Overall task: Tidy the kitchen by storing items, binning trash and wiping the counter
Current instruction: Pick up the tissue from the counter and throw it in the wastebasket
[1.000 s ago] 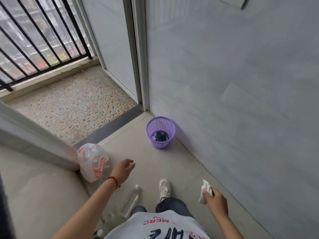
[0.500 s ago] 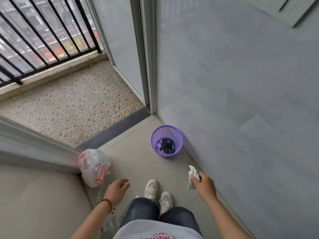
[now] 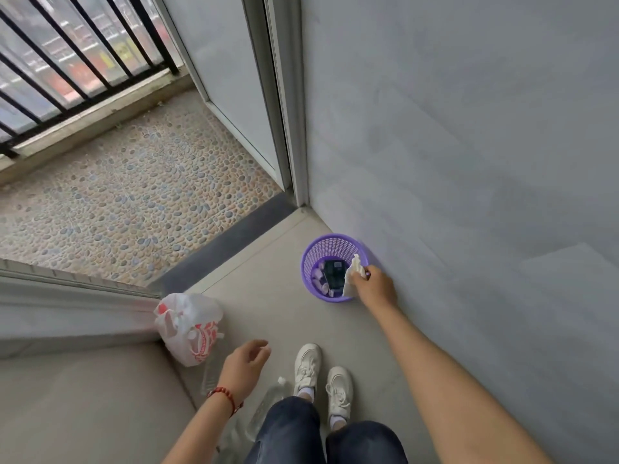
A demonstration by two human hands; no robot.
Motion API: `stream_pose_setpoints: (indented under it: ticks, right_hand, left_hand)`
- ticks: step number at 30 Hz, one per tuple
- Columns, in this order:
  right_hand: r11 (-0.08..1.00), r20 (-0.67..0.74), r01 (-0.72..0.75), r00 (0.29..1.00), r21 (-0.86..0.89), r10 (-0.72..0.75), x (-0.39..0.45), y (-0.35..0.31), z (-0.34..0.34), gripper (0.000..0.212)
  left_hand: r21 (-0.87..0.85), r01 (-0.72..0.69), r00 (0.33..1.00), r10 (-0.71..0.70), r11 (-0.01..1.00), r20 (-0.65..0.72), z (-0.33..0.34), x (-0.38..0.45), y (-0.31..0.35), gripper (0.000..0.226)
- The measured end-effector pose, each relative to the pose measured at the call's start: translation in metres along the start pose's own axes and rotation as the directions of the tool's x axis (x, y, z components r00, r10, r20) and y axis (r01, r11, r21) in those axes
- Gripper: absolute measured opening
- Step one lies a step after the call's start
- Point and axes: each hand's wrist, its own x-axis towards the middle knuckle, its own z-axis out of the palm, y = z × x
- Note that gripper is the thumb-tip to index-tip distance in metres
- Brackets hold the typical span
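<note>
A small purple mesh bin (image 3: 313, 251) stands on the floor against the grey wall, with a dark packet and pale scraps inside. My right hand (image 3: 376, 289) reaches out over the bin's right rim and pinches a crumpled white tissue (image 3: 351, 274) that hangs over the opening. My left hand (image 3: 246, 363) hovers lower down near my legs with loosely curled fingers and holds nothing; a red bracelet circles its wrist.
A white plastic bag with red print (image 3: 189, 326) sits on the floor by a counter corner at left. Clear plastic bottles (image 3: 266, 405) lie beside my white shoes. A dark threshold (image 3: 221, 249) leads to a pebbled balcony with black railings.
I have stepped closer to the bin. My right hand has carried the tissue forward from beside my body to above the bin. My left hand has stayed low and empty.
</note>
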Motion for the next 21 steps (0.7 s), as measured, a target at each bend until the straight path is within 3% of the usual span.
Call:
stream_pose_setpoints:
  ticks: [6, 10, 16, 21]
  right_hand:
    - [0.998, -0.012, -0.057, 0.998, 0.019, 0.057, 0.008, 0.001, -0.008, 0.046]
    - [0.991, -0.013, -0.083, 0.996, 0.107, 0.085, -0.017, 0.033, -0.019, 0.040]
    - [0.929, -0.064, -0.282, 0.950, 0.241, 0.305, -0.081, 0.114, -0.025, 0.038]
    - [0.811, -0.092, -0.442, 0.855, 0.385, 0.510, -0.142, 0.185, -0.024, 0.036]
  left_hand:
    - [0.017, -0.012, 0.999, 0.012, 1.000, 0.038, -0.006, 0.014, 0.007, 0.028]
    - [0.056, -0.041, 0.995, 0.036, 0.998, 0.098, -0.011, 0.020, 0.016, 0.030]
    - [0.193, -0.098, 0.973, 0.053, 0.976, 0.227, -0.002, 0.036, 0.040, 0.031]
    - [0.373, -0.239, 0.933, 0.106, 0.897, 0.343, 0.024, 0.044, 0.077, 0.031]
